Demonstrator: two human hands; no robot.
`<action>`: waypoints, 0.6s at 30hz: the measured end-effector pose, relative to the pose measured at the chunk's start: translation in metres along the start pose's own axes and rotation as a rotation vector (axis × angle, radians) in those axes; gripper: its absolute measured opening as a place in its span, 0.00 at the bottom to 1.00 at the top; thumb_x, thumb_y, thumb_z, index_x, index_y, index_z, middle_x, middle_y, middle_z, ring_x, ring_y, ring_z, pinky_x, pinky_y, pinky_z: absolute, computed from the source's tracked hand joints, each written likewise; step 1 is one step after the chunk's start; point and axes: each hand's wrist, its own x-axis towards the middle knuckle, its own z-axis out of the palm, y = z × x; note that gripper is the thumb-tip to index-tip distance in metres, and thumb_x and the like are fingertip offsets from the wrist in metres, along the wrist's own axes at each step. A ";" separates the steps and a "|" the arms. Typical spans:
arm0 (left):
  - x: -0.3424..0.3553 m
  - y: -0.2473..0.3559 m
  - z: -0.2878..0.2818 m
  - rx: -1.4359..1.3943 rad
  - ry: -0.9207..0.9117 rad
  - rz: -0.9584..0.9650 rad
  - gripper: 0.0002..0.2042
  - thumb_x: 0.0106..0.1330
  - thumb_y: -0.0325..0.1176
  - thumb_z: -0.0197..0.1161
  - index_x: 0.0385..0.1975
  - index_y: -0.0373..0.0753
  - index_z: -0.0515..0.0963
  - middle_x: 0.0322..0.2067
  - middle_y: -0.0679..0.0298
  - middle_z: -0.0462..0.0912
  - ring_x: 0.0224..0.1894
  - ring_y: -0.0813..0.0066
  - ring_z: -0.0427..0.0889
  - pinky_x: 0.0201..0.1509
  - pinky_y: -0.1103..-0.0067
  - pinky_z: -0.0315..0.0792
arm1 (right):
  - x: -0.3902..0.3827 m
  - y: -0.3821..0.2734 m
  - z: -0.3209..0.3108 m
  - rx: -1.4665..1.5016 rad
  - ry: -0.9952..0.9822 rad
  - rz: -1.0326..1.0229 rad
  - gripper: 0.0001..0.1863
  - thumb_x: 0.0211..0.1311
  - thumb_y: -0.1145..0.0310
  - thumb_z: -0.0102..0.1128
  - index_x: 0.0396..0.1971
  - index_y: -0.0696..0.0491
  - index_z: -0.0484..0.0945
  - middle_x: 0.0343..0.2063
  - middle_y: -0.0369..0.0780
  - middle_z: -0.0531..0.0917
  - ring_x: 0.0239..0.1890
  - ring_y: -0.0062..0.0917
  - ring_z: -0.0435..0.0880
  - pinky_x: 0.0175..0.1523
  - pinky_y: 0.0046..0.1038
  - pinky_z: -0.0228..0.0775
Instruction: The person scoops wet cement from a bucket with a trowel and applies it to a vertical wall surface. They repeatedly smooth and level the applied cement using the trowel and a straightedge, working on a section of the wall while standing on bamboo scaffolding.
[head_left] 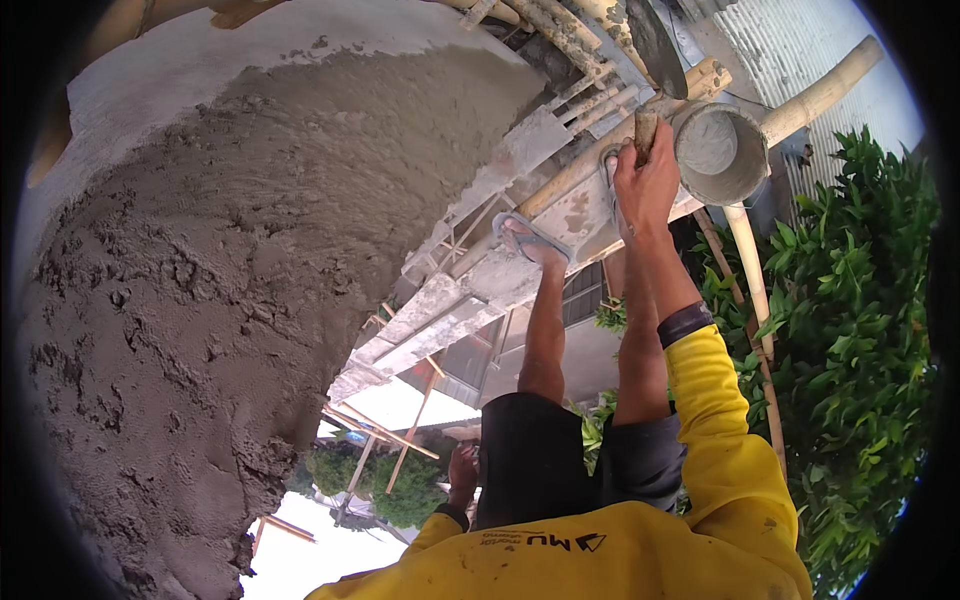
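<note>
My right hand [648, 185] is closed around the wooden handle of a trowel [655, 50]. Its grey, mortar-smeared blade points away from me, beyond the bamboo rail. Close beside that hand, on its right, is a round bucket [722, 155] with mortar-coated walls and some grey mortar inside. My left hand [463, 474] hangs low beside my dark shorts, far from the wall; its fingers are too small and shaded to make out. A large wall [220, 230] on the left is covered with wet grey mortar, smoother toward the top and rough lower down.
My sandalled feet [535, 238] stand on a narrow, mortar-spattered plank [580, 215] of a raised scaffold. Bamboo poles [825, 90] cross beyond the bucket. Leafy green branches [850, 330] crowd the right side, and corrugated sheeting [800, 40] lies at the upper right.
</note>
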 end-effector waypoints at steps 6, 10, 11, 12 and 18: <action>-0.020 0.014 -0.001 0.259 0.055 0.039 0.17 0.72 0.29 0.47 0.58 0.32 0.71 0.55 0.52 0.78 0.60 0.61 0.78 0.54 0.68 0.78 | -0.097 0.004 0.096 -0.626 -0.295 0.236 0.20 0.60 0.75 0.57 0.51 0.55 0.64 0.43 0.54 0.81 0.42 0.53 0.84 0.44 0.51 0.75; -0.040 0.002 -0.003 0.164 0.058 0.026 0.17 0.71 0.28 0.48 0.58 0.33 0.72 0.55 0.52 0.78 0.58 0.62 0.80 0.54 0.68 0.79 | -0.103 0.013 0.095 -0.562 -0.271 0.378 0.18 0.62 0.70 0.54 0.51 0.53 0.65 0.47 0.57 0.81 0.45 0.54 0.84 0.48 0.51 0.75; -0.036 -0.001 0.001 0.176 0.052 -0.033 0.17 0.71 0.29 0.49 0.58 0.33 0.72 0.55 0.52 0.78 0.57 0.62 0.80 0.54 0.68 0.79 | -0.083 0.027 0.092 -0.598 -0.277 0.434 0.18 0.63 0.70 0.54 0.52 0.53 0.66 0.48 0.56 0.81 0.47 0.53 0.84 0.50 0.50 0.75; -0.030 -0.004 0.007 0.143 0.049 0.022 0.16 0.71 0.27 0.48 0.56 0.33 0.73 0.54 0.53 0.79 0.56 0.62 0.80 0.53 0.69 0.79 | -0.054 0.046 0.093 -0.631 -0.286 0.486 0.18 0.63 0.69 0.53 0.52 0.53 0.67 0.48 0.55 0.82 0.48 0.52 0.84 0.51 0.49 0.75; -0.038 -0.034 0.018 -0.167 0.101 -0.099 0.16 0.70 0.24 0.46 0.55 0.34 0.73 0.53 0.51 0.81 0.57 0.62 0.81 0.55 0.68 0.79 | 0.051 0.151 0.123 -0.823 -0.419 0.589 0.26 0.58 0.62 0.59 0.57 0.54 0.69 0.46 0.55 0.85 0.49 0.51 0.85 0.55 0.45 0.77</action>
